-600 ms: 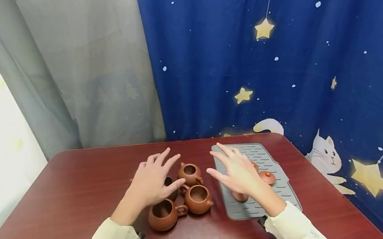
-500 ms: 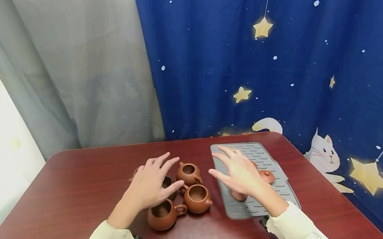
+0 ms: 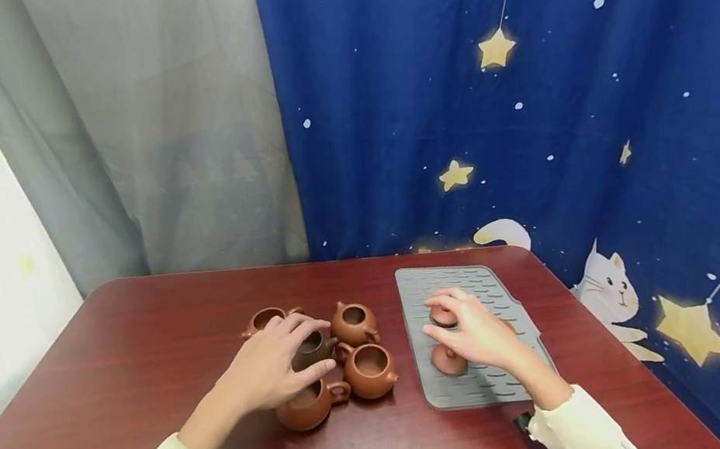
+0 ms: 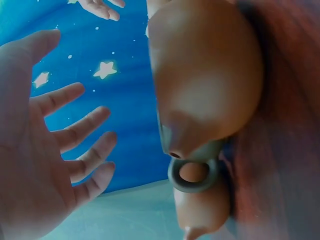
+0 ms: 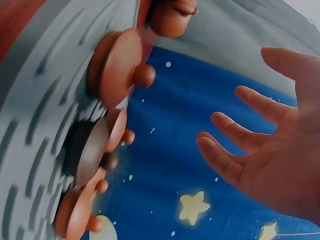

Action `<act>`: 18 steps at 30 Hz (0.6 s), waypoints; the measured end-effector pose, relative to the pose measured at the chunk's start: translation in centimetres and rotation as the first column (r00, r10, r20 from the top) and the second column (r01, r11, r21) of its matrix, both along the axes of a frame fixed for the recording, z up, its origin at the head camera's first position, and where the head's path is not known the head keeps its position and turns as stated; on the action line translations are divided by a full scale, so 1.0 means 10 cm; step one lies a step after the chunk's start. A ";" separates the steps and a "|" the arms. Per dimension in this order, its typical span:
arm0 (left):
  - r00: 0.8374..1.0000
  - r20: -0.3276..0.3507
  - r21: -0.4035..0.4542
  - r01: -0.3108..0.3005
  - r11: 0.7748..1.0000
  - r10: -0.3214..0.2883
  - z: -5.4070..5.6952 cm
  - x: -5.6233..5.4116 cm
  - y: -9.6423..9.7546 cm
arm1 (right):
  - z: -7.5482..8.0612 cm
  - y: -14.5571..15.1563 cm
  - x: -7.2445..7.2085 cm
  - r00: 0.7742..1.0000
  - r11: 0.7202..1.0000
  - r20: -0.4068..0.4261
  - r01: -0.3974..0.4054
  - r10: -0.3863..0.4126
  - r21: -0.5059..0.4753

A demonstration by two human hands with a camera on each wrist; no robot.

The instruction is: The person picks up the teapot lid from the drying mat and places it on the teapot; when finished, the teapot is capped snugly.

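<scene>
My left hand [image 3: 266, 369] hovers with loosely spread fingers over several lidless clay teapots. In the head view it partly covers a dark brown teapot [image 3: 320, 352] and a reddish-brown teapot [image 3: 301, 420] in front. The left wrist view has a brown teapot [image 4: 210, 65] beside the hand, apart from the fingers. My right hand [image 3: 483, 330] hangs with relaxed fingers above the grey mat [image 3: 444, 396], holding nothing. Under it lie teapot lids, among them a reddish lid [image 3: 448, 361]. In the right wrist view, a dark lid [image 5: 90, 152] and an orange lid [image 5: 122, 67] sit knob up.
More open teapots stand close together: one at the back left [image 3: 264, 320], one at the back right [image 3: 355, 326] and one at the front right [image 3: 373, 375]. The reddish table [image 3: 161, 350] extends to the left. Behind its far edge hang grey and blue starry curtains [image 3: 382, 95].
My left hand has shifted left and toward me, uncovering the back-left teapot and more of the dark one. My right hand has moved right, with its fingers drawn in, so more lids show.
</scene>
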State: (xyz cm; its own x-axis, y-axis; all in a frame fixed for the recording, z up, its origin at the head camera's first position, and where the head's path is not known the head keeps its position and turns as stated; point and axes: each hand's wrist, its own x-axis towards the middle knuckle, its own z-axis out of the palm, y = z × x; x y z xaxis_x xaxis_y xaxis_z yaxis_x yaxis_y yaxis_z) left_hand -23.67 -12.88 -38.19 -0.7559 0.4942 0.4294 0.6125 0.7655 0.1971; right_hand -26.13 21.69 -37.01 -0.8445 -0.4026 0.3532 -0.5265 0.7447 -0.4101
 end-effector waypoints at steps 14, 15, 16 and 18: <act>0.992 0.075 0.002 0.103 0.995 -0.103 -0.18 0.04 -0.21 | -0.09 0.26 0.00 0.989 0.998 0.145 -0.023 0.030 -0.050; 0.991 0.083 0.000 0.107 0.994 -0.107 -0.19 0.04 -0.22 | -0.10 0.27 -0.01 0.987 0.999 0.159 -0.019 0.026 -0.047; 0.990 0.091 -0.001 0.110 0.994 -0.110 -0.20 0.04 -0.23 | -0.12 0.29 -0.02 0.985 0.999 0.171 -0.013 0.021 -0.044; 0.989 0.096 -0.009 0.118 0.993 -0.116 -0.21 0.04 -0.25 | -0.14 0.31 -0.03 0.982 1.000 0.189 -0.001 0.007 -0.031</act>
State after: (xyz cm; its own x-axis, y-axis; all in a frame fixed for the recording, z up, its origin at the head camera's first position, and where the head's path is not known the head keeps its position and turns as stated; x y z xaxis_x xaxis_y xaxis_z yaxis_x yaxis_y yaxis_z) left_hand -23.26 -15.34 -40.32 -0.7297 0.5872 0.3504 0.6769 0.6929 0.2483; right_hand -26.48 24.77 -38.38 -0.8956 -0.3977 0.1992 -0.4402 0.7284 -0.5250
